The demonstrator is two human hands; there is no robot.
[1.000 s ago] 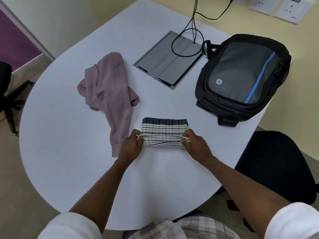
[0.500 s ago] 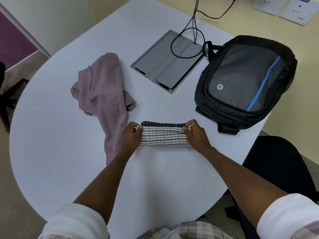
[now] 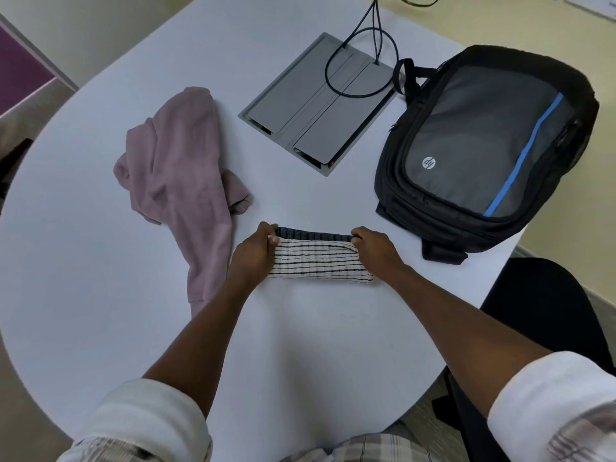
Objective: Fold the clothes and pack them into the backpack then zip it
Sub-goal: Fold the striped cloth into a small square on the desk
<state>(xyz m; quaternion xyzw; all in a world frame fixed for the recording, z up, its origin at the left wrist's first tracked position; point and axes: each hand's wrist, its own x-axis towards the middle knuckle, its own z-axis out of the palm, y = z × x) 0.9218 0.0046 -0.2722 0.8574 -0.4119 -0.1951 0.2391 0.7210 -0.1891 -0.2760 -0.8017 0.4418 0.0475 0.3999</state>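
Both hands are on the striped garment (image 3: 320, 261) at the table's (image 3: 83, 228) near middle: left hand (image 3: 253, 253) and right hand (image 3: 375, 250) each pinch a far corner, fingers curled tight on the ribbed, soft knit, now a compact band. One piece looks nearly folded. The limp pink top (image 3: 180, 168) lies crumpled to the left, unfolded. The stiff black backpack (image 3: 483, 151) sits well to the right, apparently shut; packing and zipping remain.
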